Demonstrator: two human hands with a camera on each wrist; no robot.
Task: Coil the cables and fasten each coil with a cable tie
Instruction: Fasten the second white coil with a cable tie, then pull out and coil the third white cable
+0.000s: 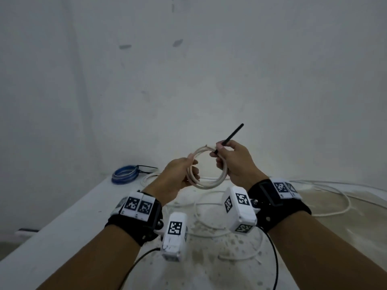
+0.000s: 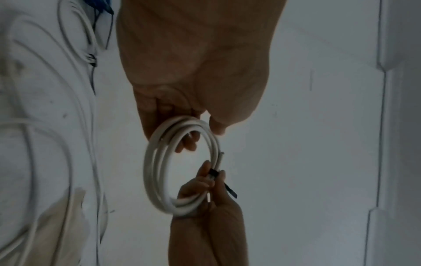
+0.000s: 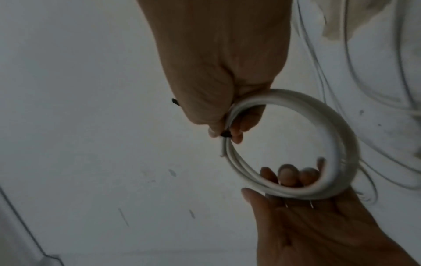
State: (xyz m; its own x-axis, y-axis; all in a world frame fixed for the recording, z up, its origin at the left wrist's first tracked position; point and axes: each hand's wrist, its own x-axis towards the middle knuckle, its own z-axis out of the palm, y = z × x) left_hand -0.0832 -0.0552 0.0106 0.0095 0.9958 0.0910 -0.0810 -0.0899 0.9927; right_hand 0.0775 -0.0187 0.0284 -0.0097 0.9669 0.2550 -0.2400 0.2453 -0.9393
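I hold a white cable coil [image 1: 209,185] [image 2: 150,162] [image 3: 296,98] in the air above the table, between both hands. My left hand [image 1: 191,164] grips its left side, fingers curled through the ring and thumb outside; the right wrist view shows those fingers [image 3: 289,173] inside the loop. At the coil's upper right, my right hand [image 1: 218,150] pinches a black cable tie [image 1: 231,136] [image 2: 230,191] [image 3: 225,134] against the strands. The tie's long tail sticks up and to the right. A cut cable end [image 2: 221,154] lies beside the tie.
A blue coil [image 1: 125,174] bound with a black tie lies at the table's back left. Loose white cables [image 1: 335,206] sprawl over the stained white table [image 1: 62,237] under and right of my hands. A tied white bundle [image 2: 91,59] lies there too. A bare wall stands behind.
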